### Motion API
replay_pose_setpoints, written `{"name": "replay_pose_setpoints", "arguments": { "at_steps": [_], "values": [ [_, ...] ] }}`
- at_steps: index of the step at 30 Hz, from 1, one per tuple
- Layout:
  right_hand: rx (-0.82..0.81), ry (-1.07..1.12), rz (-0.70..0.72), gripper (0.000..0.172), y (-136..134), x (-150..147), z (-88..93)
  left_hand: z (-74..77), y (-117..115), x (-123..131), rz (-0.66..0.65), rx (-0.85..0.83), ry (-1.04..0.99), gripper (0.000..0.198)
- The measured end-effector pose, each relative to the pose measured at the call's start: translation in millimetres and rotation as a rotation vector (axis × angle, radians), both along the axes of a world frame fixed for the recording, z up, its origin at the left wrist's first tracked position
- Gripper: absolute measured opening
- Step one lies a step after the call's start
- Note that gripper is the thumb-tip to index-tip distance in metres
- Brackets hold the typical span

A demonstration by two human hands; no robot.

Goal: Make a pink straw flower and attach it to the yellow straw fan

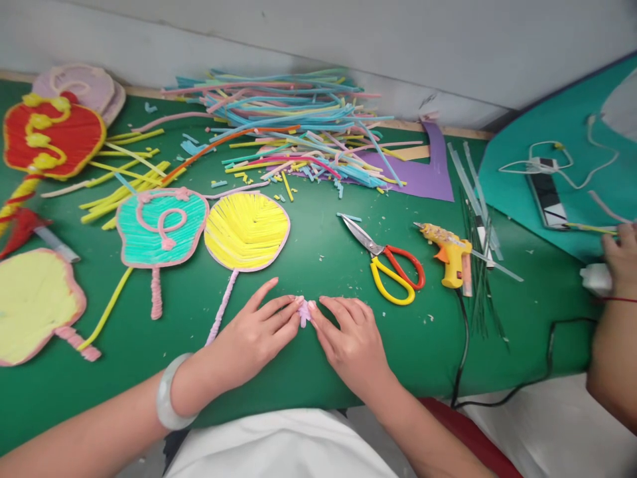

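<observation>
A small lilac flower-like piece of bent pipe cleaner [304, 312] is held between my two hands, just above the green table. My left hand [256, 332] pinches its left side with thumb and fingertips. On the other side, the fingertips of my right hand [351, 335] close on its right edge. Its lower lobes show between the fingers; the rest is partly hidden. Close beyond my left hand lies a round yellow pipe-cleaner fan [247, 231] with a lilac wrapped handle [221, 307]. Left of that is a teal fan [162, 229] with pink trim.
Scissors [381, 259] and a yellow glue gun [450, 252] lie to the right, its cord running to the front edge. Pipe cleaners [279, 113] are heaped at the back. A red fan [54, 136] and a pale yellow fan [37, 305] lie left. Another person's hand [622, 259] is at far right.
</observation>
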State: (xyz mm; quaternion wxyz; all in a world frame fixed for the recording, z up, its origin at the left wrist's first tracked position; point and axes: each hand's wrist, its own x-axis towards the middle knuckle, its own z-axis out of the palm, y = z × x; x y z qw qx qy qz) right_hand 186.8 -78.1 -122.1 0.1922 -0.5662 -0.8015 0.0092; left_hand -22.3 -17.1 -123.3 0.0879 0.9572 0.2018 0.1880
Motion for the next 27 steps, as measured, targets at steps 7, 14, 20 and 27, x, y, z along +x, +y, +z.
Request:
{"name": "replay_pose_setpoints", "arguments": {
  "at_steps": [7, 14, 20, 27],
  "values": [
    [-0.007, -0.006, 0.004, 0.025, -0.8, 0.5, -0.8, 1.6, 1.1, 0.5, -0.019, 0.023, 0.025, 0.03],
    [-0.004, -0.006, 0.004, 0.025, -1.8, 1.0, -1.9, 0.6, 1.7, 0.7, -0.031, 0.068, 0.017, 0.027],
    [0.0, -0.013, 0.003, 0.024, -1.0, 0.2, -1.9, -1.5, 0.4, -0.2, -0.034, 0.087, 0.037, 0.029],
    [0.004, -0.016, -0.001, 0.024, -1.9, 0.3, -1.1, 1.0, 0.0, -1.8, -0.04, 0.111, 0.073, 0.031]
  ]
}}
